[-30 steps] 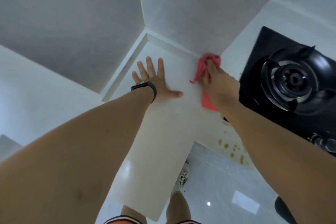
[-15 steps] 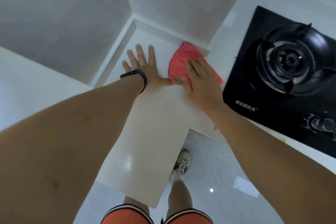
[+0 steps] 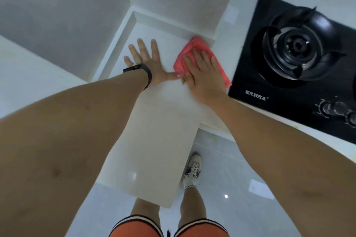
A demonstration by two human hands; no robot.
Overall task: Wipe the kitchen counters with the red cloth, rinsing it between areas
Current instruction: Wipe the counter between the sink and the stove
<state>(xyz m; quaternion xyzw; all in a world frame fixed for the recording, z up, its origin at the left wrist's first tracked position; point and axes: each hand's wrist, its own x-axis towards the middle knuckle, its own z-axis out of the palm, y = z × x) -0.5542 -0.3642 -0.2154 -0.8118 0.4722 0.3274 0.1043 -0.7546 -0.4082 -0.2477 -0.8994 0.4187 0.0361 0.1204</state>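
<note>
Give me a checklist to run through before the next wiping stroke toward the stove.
1. Right hand flat on the red cloth: ok, palm and fingers press it onto the counter.
2. Left hand out of the stroke path: ok for a stroke toward the stove, though its thumb touches the cloth's near edge.
3. Cloth clear of the black gas stove: ok, but its corner lies right at the stove's edge.
4. Burner off: ok, no flame shows.
5. Cloth clean enough, or due a rinse: cannot tell.
</note>
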